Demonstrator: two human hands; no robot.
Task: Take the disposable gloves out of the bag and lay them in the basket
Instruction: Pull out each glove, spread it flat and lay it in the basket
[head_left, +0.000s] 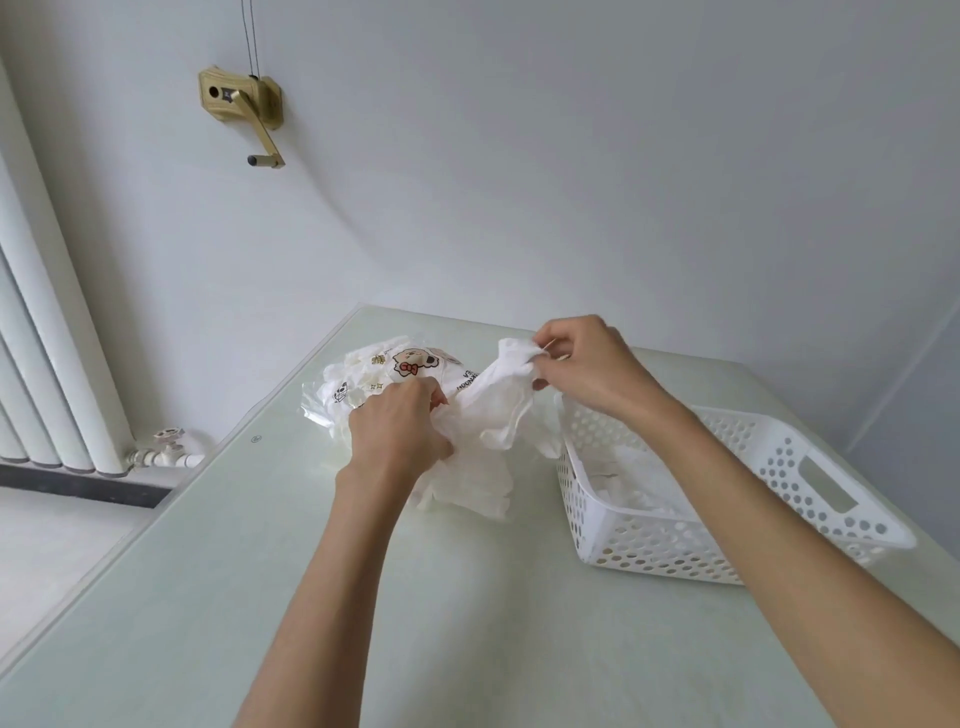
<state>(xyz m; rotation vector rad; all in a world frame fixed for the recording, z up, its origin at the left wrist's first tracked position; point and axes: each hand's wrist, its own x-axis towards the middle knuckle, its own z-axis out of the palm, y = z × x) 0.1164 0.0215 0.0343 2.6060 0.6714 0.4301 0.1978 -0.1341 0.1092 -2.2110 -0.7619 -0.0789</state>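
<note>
Head view:

- Table (322, 597): pale green, smooth glossy top, rectangular; fills the lower frame.
- Bag (410, 364): thin clear plastic film, crumpled, printed with a cartoon figure wearing a red bow; lies on the table at 12 o'clock from the left hand, stuffed with white gloves.
- Disposable gloves (498, 410): filmy white translucent plastic, wrinkled; one bunch stretched between both hands, more heaped loose on the table at 6 o'clock from it, just beside the basket's left wall.
- Left hand (397, 428): fingers curled, gripping the lower end of the glove bunch at the bag's mouth.
- Right hand (587, 366): fingertips pinching the upper end of the bunch, raised above the basket's far corner.
- Basket (670, 540): white rigid plastic, rectangular, walls perforated with round holes, slot handle; at 3 o'clock from the bag; white filmy pieces lie inside.
- Radiator (47, 332): white ribbed columns, at 9 o'clock.
- Hand crank (249, 111): brass-coloured, wall-mounted, at 11 o'clock.
</note>
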